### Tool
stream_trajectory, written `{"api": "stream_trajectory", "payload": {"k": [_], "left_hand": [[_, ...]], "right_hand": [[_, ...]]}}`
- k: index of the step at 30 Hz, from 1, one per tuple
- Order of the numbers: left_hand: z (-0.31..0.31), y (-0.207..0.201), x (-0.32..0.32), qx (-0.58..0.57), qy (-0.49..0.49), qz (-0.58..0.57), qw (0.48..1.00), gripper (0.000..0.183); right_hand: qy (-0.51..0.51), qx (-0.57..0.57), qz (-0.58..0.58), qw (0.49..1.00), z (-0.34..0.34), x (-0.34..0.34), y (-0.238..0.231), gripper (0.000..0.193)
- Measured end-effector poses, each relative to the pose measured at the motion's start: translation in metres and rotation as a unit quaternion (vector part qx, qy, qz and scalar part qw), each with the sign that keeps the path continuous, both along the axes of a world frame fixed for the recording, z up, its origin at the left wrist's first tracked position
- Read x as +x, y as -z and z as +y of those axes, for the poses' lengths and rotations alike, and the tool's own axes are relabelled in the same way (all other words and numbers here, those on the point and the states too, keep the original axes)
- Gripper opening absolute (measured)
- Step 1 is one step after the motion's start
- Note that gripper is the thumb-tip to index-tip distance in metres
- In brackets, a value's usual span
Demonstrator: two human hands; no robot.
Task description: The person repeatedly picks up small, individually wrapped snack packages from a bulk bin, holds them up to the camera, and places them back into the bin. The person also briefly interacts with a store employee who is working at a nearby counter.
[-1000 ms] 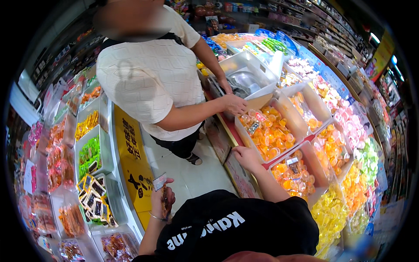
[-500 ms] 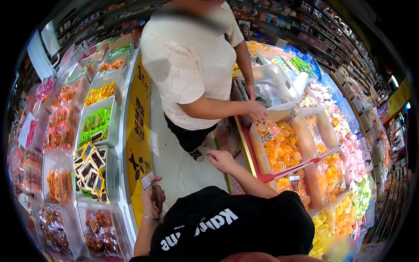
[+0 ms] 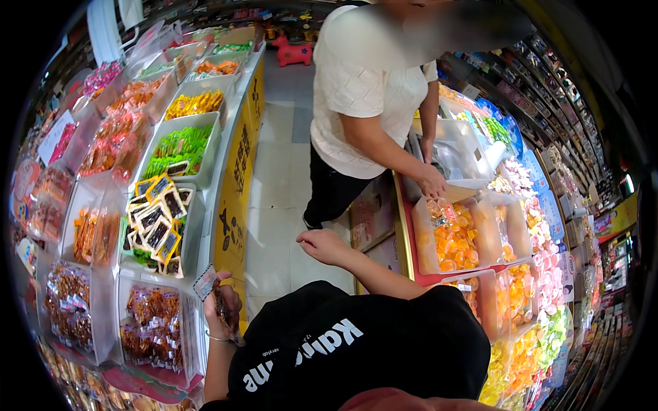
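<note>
Beside the left counter, my left hand [image 3: 230, 299] is closed around a narrow clear snack packet [image 3: 221, 308] with brown contents. A white label [image 3: 204, 281] sticks out at its top. My right hand [image 3: 325, 246] hangs over the aisle, its fingers loosely bent and apart, with nothing seen in them. Nearest my left hand are a bin of brown packaged snacks [image 3: 152, 327] and a heap of dark snacks in yellow and white wrappers [image 3: 159, 218]. Below my right forearm, to the right, stands a bin of orange jelly cups [image 3: 452, 240].
Across the aisle a person in a white top [image 3: 363, 103] reaches a hand [image 3: 432, 182] to the right counter, next to a translucent tub [image 3: 466, 147]. Green packets [image 3: 179, 152] fill a left bin. A red toy animal [image 3: 292, 52] stands on the far floor.
The view has swung left, so the counters and the person sit farther right. My left hand still grips the packet, and my right hand stays over the aisle.
</note>
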State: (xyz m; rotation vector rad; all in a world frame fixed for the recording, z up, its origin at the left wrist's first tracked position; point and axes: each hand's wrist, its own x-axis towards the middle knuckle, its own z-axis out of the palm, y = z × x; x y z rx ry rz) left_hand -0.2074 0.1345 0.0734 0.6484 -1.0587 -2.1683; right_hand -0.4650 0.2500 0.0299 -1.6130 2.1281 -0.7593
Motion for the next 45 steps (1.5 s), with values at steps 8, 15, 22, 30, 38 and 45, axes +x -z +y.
{"api": "stream_trajectory", "payload": {"k": [8,15,22,30,38,45], "left_hand": [[-0.023,0.044,0.063,0.005,-0.035,0.008,0.999,0.035],[-0.026,0.031,0.091,0.021,-0.013,0.07,0.997,0.038],[-0.023,0.038,0.124,0.058,-0.063,0.063,0.994,0.034],[-0.023,0.029,0.111,0.037,-0.05,0.027,0.998,0.032],[-0.033,0.036,0.09,0.026,-0.046,0.009,0.999,0.031],[-0.04,0.032,0.075,0.006,-0.036,-0.001,0.999,0.03]], "right_hand": [[-0.521,-0.397,-0.191,0.731,-0.039,0.108,-0.228,0.042],[-0.636,-0.461,-0.233,0.573,-0.047,0.163,-0.255,0.034],[-0.482,-0.582,-0.374,0.537,-0.07,0.192,-0.24,0.027],[-0.556,-0.574,-0.31,0.515,-0.094,0.232,-0.268,0.018],[-0.735,-0.37,-0.212,0.527,-0.086,0.264,-0.243,0.027],[-0.726,-0.259,-0.204,0.603,-0.084,0.243,-0.187,0.024]]}}
